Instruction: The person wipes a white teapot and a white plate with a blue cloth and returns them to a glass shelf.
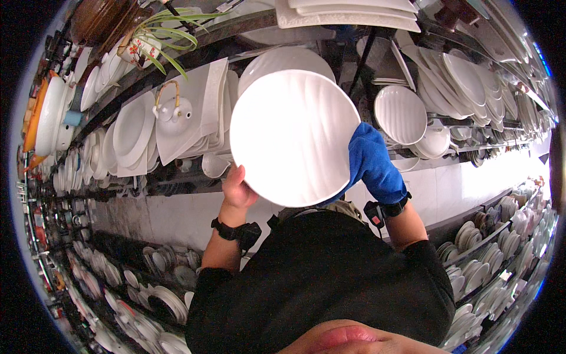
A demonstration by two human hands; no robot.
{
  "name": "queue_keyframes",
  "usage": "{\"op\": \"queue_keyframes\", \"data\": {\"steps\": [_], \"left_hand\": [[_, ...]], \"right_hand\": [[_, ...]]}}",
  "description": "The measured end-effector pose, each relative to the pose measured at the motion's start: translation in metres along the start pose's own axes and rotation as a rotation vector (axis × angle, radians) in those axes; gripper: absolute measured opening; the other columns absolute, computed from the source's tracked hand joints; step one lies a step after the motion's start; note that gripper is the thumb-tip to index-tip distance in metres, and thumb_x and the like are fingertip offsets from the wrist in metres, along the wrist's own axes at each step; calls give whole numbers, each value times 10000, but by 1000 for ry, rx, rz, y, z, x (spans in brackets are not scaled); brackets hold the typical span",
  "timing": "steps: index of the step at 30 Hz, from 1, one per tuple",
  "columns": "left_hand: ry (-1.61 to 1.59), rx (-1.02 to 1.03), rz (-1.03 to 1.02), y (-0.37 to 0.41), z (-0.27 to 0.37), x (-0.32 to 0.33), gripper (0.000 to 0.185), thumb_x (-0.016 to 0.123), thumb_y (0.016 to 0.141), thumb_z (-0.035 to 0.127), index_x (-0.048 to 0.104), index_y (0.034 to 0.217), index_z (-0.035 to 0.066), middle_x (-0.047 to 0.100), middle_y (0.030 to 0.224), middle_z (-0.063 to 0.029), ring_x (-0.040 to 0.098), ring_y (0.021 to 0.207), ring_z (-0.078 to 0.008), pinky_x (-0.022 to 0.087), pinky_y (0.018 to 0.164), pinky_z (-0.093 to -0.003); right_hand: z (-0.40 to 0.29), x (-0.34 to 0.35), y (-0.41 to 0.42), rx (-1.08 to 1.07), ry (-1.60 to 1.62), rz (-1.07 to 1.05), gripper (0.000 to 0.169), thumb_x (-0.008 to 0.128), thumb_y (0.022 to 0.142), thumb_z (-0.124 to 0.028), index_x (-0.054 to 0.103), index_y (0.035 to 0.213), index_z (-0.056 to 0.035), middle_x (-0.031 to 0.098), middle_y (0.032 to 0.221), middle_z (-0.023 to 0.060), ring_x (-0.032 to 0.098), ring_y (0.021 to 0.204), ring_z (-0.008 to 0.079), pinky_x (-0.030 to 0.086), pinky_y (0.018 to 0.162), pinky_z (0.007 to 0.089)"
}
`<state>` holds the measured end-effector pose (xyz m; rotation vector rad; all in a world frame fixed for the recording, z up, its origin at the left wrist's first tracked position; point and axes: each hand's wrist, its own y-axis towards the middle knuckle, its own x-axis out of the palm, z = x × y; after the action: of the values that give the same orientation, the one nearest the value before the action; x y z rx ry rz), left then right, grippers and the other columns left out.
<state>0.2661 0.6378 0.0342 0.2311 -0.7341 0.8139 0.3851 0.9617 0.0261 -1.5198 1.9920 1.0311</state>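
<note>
A large round white plate with a rippled surface (pixel 294 139) is held up before my chest, face towards the camera. My left hand (pixel 239 188) grips its lower left rim, the thumb showing beside the edge and the other fingers hidden behind. At the right rim is my right hand (pixel 373 163), covered by a blue cloth (pixel 376 166) that wraps over the plate's edge; the fingers beneath the cloth cannot be seen. Part of the cloth also shows below the plate's lower right rim. Another large round plate (pixel 287 66) stands just behind the held one.
Shelves ahead carry square plates (pixel 190 110), a white teapot with a cane handle (pixel 174 110), a ribbed round plate (pixel 400 115) and stacked dishes (pixel 464 79). A potted spider plant (pixel 141 48) hangs over the upper left shelf. More racks of crockery (pixel 477 265) stand behind me on both sides.
</note>
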Motion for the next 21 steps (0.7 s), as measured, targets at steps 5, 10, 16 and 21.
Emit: {"op": "queue_keyframes", "data": {"steps": [5, 10, 16, 21], "left_hand": [[-19, 15, 94, -4, 1, 40, 879, 595, 766, 342, 321, 1506, -45, 477, 1469, -242, 525, 1303, -402, 441, 1097, -488], [-12, 114, 138, -9, -3, 56, 859, 567, 704, 244, 350, 1472, -73, 526, 1394, -239, 563, 1247, -381, 474, 1056, -466], [138, 94, 116, -17, -10, 67, 830, 589, 684, 198, 387, 1447, -61, 579, 1308, -207, 590, 1208, -343, 480, 1044, -443], [168, 169, 33, -25, -15, 82, 945, 714, 747, 315, 289, 1515, -36, 487, 1439, -184, 512, 1312, -328, 417, 1109, -457]], "right_hand": [[-16, 11, -1, 43, -228, 67, 158, 729, 648, -162, 716, 755, -46, 642, 867, 160, 630, 897, 356, 524, 750, 407], [-54, -14, 5, 228, -247, 102, 246, 661, 771, -241, 661, 920, -45, 619, 1000, 164, 604, 984, 349, 478, 832, 440], [-99, -18, 15, -130, 289, 192, 422, 533, 943, -372, 579, 1202, -42, 574, 1213, 171, 544, 1161, 336, 391, 1011, 502], [-108, 40, 32, -352, 324, 36, 557, 478, 1030, -397, 435, 1453, -36, 458, 1465, 161, 370, 1402, 317, 197, 1197, 519]]}}
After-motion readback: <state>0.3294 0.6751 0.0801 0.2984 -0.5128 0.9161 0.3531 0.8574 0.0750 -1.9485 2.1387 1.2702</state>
